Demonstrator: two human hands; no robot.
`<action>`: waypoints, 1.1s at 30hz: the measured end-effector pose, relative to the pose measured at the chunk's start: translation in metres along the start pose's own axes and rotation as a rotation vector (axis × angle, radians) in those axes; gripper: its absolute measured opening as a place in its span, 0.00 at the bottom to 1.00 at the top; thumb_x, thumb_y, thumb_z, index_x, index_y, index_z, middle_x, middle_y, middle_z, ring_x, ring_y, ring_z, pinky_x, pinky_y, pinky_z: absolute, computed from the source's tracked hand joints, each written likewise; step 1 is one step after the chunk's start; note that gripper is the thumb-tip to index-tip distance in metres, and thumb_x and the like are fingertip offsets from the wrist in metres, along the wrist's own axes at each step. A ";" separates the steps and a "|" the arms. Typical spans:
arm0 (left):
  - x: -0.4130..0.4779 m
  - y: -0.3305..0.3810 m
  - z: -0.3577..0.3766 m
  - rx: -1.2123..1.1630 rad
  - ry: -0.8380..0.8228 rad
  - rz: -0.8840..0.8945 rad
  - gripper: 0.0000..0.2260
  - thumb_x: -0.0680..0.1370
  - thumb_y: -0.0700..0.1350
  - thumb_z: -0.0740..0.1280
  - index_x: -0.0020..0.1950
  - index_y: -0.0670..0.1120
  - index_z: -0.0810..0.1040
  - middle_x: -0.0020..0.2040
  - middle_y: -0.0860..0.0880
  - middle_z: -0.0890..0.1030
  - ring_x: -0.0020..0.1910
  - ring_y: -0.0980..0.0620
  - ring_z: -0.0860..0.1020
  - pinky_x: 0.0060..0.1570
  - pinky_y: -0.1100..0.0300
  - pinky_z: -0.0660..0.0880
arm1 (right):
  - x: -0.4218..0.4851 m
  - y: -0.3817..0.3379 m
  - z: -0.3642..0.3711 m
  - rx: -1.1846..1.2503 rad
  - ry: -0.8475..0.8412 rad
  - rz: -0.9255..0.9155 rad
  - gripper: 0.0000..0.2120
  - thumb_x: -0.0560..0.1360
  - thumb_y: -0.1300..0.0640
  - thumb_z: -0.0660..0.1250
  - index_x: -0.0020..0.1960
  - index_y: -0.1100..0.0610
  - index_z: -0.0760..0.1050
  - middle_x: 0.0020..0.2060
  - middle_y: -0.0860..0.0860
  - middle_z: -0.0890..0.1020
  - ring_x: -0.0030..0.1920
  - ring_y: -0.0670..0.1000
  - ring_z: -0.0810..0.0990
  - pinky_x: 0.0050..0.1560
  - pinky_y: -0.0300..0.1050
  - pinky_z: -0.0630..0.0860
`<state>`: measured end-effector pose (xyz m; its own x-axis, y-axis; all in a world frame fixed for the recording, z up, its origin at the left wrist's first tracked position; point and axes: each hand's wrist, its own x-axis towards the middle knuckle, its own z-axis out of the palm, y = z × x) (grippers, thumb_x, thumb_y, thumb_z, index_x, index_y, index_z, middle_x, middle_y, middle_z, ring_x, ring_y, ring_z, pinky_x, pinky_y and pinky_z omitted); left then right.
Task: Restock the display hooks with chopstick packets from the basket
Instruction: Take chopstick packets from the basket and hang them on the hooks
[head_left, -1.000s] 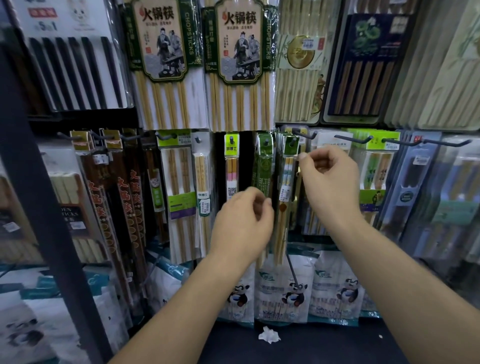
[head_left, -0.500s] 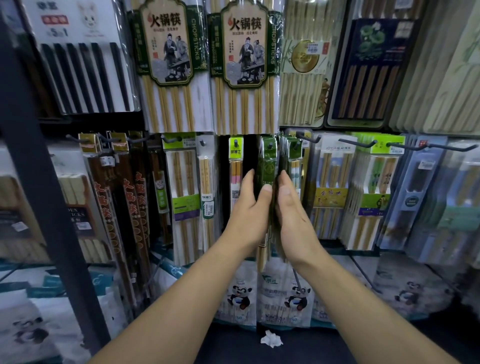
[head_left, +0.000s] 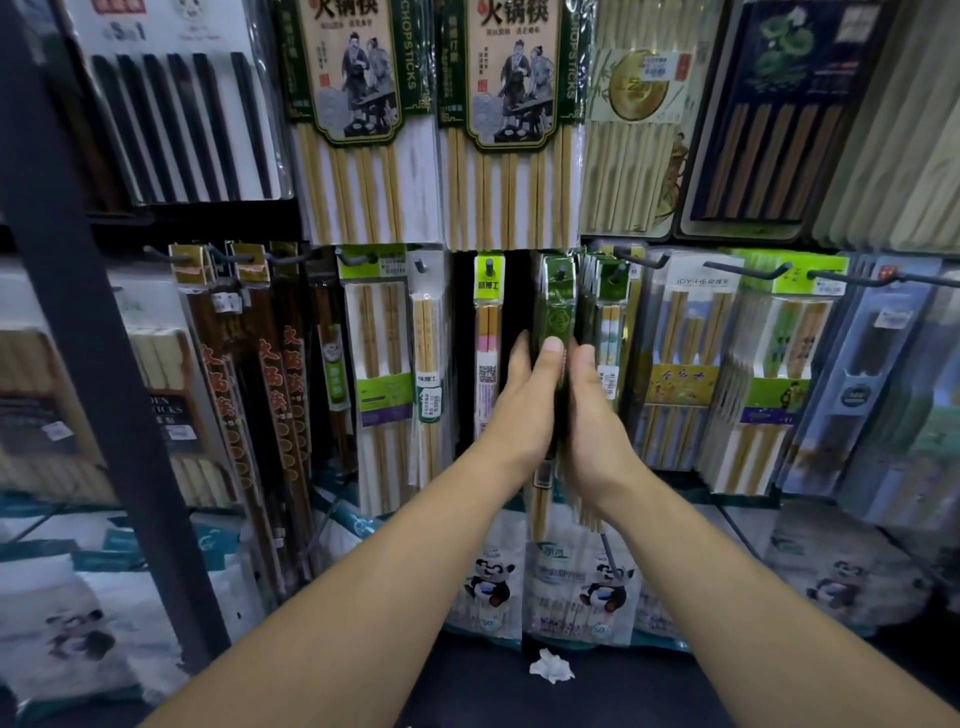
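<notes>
Slim dark green chopstick packets (head_left: 558, 306) hang in a bunch from a display hook (head_left: 560, 271) in the middle row. My left hand (head_left: 524, 400) lies flat against the bunch's left side, thumb over its front. My right hand (head_left: 595, 415) lies flat against the right side, so the packets are squeezed between both palms with straight fingers. A second green-topped bunch (head_left: 610, 291) hangs on the neighbouring hook just to the right. No basket is in view.
Many other chopstick packs hang around: large bamboo sets (head_left: 511, 130) above, brown packs (head_left: 260, 395) to the left, boxed sets (head_left: 680, 364) to the right. Bare hook ends (head_left: 748, 270) stick out at right. Panda bags (head_left: 576, 577) stand below. A dark post (head_left: 98, 332) rises at left. Crumpled paper (head_left: 551, 665) lies below.
My right hand came down from the hook and my left hand opened; both palms now press the green bunch between them. Since half a second ago they have hardly moved.
</notes>
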<state>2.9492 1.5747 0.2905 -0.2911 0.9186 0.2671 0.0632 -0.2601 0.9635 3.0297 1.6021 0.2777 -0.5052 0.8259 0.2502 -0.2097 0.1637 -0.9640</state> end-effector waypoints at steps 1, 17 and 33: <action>0.002 0.003 0.000 0.010 0.012 0.014 0.30 0.84 0.64 0.54 0.83 0.59 0.50 0.79 0.56 0.63 0.66 0.66 0.63 0.63 0.64 0.61 | 0.002 0.000 -0.001 -0.028 0.011 0.002 0.40 0.72 0.24 0.50 0.81 0.39 0.57 0.80 0.41 0.61 0.79 0.43 0.58 0.80 0.57 0.56; 0.024 0.009 0.000 -0.048 0.037 0.071 0.24 0.86 0.59 0.54 0.82 0.58 0.56 0.81 0.58 0.62 0.68 0.67 0.60 0.49 0.77 0.59 | 0.033 0.010 0.003 -0.122 0.103 -0.073 0.43 0.68 0.23 0.49 0.80 0.39 0.59 0.79 0.41 0.63 0.77 0.40 0.60 0.79 0.50 0.58; 0.041 0.013 0.006 -0.089 0.120 -0.024 0.26 0.85 0.60 0.55 0.82 0.56 0.58 0.80 0.54 0.65 0.71 0.60 0.63 0.66 0.61 0.57 | 0.064 0.016 0.001 -0.066 0.097 0.006 0.48 0.65 0.22 0.51 0.81 0.42 0.57 0.80 0.45 0.63 0.78 0.44 0.60 0.80 0.51 0.56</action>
<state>2.9433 1.6111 0.3138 -0.4035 0.8844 0.2348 -0.0290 -0.2688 0.9628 2.9930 1.6572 0.2786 -0.4227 0.8746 0.2373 -0.1499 0.1907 -0.9701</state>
